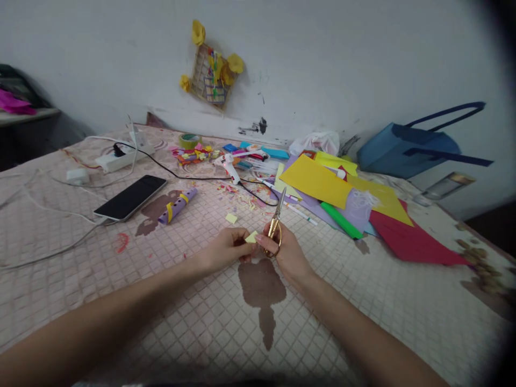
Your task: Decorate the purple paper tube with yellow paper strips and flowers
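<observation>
Between the fingers of my left hand (230, 246) is a small pale-yellow paper piece (252, 237). My right hand (288, 250) is closed around the handles of gold scissors (274, 226), whose blades point up and away from me. My right thumb reaches close to the paper's edge; whether it touches I cannot tell. Another pale-yellow paper piece (231, 218) lies on the table just beyond my left hand. To the left rests a rolled purple paper tube (178, 206) with yellow strips and dark dots.
A tablet (131, 198) on a cable lies left, near a power strip (124, 156). A white glue gun (229, 165) with a black cord stands amid paper scraps. Coloured sheets (316, 177) pile up at right, with a blue bag (407, 150) and a glass (447, 185) behind.
</observation>
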A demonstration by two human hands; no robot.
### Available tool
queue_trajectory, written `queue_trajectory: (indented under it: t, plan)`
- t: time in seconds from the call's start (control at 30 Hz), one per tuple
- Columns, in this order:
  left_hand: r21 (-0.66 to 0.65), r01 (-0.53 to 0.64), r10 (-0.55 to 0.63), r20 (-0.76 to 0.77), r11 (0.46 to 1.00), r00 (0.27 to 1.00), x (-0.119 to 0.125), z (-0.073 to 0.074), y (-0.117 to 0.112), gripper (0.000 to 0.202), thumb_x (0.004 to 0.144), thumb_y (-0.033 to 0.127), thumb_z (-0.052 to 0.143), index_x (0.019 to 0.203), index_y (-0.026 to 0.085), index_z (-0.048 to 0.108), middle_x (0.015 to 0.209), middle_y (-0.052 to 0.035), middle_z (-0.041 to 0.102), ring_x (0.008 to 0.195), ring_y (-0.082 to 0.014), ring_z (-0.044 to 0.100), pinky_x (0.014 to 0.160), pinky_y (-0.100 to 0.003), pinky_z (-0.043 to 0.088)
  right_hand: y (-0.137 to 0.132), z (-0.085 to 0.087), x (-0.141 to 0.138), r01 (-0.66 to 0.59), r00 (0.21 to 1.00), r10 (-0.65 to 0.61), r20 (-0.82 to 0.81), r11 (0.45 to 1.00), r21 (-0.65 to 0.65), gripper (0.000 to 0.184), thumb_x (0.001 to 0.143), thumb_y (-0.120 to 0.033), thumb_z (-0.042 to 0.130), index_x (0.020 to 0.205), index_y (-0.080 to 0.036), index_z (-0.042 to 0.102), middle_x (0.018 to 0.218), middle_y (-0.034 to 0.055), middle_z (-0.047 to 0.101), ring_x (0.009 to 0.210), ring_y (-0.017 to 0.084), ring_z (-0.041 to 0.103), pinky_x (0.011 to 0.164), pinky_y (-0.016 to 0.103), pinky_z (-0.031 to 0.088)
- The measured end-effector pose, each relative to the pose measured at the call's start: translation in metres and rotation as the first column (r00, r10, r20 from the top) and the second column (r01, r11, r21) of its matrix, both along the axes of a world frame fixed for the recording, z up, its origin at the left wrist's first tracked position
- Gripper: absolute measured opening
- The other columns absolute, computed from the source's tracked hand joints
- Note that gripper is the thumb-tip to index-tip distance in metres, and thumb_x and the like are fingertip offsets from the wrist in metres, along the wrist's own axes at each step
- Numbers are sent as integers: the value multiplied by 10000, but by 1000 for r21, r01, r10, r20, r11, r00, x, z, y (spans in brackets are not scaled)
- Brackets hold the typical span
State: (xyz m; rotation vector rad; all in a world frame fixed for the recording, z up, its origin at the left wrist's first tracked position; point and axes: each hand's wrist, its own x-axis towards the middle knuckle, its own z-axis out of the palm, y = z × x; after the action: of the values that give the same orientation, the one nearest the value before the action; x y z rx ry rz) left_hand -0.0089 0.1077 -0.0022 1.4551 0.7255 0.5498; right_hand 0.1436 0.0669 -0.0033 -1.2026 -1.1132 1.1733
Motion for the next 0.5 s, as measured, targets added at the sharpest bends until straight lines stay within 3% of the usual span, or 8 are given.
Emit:
queue_trajectory:
  t: [0.17,0.37,0.5]
  plan:
    - [-48,63,-62,21,997,998,-3,-2,5,254,751,373,593,706,128,544,629,-4,574,554,-90,543,548,-219,435,0,4,1,-10,1000,10,-5,1000,2,231,671,-298,654,767,-203,466,633,-52,451,549,96,405,503,230,314]
    - [-10,-103,103,36,995,994,-2,-3,7,297,728,413,606,692,133,515,590,18,534,515,-76,500,501,-202,405,1,6,3,-27,999,27,26,999,16,242,689,-335,646,767,-198,462,618,-60,443,537,90,400,497,224,315]
    - [-32,-113,114,39,993,993,-1,-3,6,277,732,399,603,704,136,519,607,12,545,529,-82,513,506,-205,407,0,6,2,-43,998,43,50,999,-3,251,674,-317,660,782,-195,470,629,-60,445,543,89,400,504,225,315]
